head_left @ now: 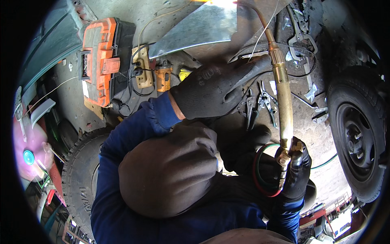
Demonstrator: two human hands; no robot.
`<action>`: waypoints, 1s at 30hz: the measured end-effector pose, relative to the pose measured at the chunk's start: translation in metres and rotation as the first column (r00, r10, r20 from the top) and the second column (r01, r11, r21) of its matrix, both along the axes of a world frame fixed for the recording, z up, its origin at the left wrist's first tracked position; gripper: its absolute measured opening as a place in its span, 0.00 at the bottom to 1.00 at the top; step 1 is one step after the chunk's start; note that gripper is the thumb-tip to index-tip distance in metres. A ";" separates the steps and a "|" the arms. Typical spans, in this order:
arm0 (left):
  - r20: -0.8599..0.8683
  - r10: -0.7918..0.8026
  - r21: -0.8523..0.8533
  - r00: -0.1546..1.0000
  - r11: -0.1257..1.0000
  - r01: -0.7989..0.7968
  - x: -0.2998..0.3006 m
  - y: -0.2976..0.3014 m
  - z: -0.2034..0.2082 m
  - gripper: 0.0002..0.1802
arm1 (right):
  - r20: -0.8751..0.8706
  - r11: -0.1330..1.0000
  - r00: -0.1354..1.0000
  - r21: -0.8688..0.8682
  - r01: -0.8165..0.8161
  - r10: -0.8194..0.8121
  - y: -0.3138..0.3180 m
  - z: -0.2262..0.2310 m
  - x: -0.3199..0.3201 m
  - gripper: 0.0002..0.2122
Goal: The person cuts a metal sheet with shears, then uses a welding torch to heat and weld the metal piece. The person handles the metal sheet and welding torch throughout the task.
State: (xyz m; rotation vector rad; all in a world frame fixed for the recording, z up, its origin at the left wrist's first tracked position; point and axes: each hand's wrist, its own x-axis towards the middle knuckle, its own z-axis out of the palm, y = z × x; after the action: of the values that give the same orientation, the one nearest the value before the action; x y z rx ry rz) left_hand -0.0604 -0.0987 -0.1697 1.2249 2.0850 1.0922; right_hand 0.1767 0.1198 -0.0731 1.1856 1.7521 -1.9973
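A brass gas torch (pixel 284 101) with a bent copper neck runs upward, its tip at a bright glow at the top edge. My right hand (pixel 298 173), in a black glove, is closed around its lower end by the valve fittings. My left hand (pixel 219 87), also gloved, reaches across from the left with its fingers pressed together. A thin pale rod (pixel 264 32) runs down into these fingers, whose tips lie beside the torch's collar. Beyond the left hand is a shiny metal sheet (pixel 199 30), its upper end under the glow. A red and green hose (pixel 256 175) loops by the right hand.
An orange and black toolbox (pixel 99 61), a power strip (pixel 142 69) and a yellow power tool (pixel 163 77) stand at left. Snips (pixel 264 101) and locking clamps (pixel 298 36) lie on the floor. Wheels (pixel 355 134) flank me. A dark rounded covering hides part of my left arm.
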 end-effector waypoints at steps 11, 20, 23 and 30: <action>-0.004 0.017 0.013 1.000 1.000 -0.017 0.001 -0.001 -0.002 0.43 | 0.001 0.998 1.000 -0.057 0.028 -0.028 0.000 0.002 -0.002 0.27; 0.005 0.050 0.033 0.999 0.998 -0.050 0.005 -0.002 -0.008 0.48 | -0.017 0.999 0.999 -0.025 0.035 -0.036 -0.002 0.000 -0.004 0.27; -0.006 0.062 0.075 0.998 0.995 -0.062 0.005 -0.001 -0.008 0.46 | -0.014 1.000 1.000 -0.013 0.020 -0.020 -0.002 0.001 -0.004 0.28; -0.058 0.078 0.046 0.995 0.996 -0.075 0.005 -0.008 -0.011 0.43 | -0.006 1.000 1.000 -0.018 0.019 -0.019 -0.003 0.002 -0.005 0.29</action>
State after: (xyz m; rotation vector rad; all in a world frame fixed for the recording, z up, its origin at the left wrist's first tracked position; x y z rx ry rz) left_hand -0.0551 -0.1065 -0.1805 1.2214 2.1801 1.1538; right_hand 0.1716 0.1169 -0.0709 1.1955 1.7283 -2.0257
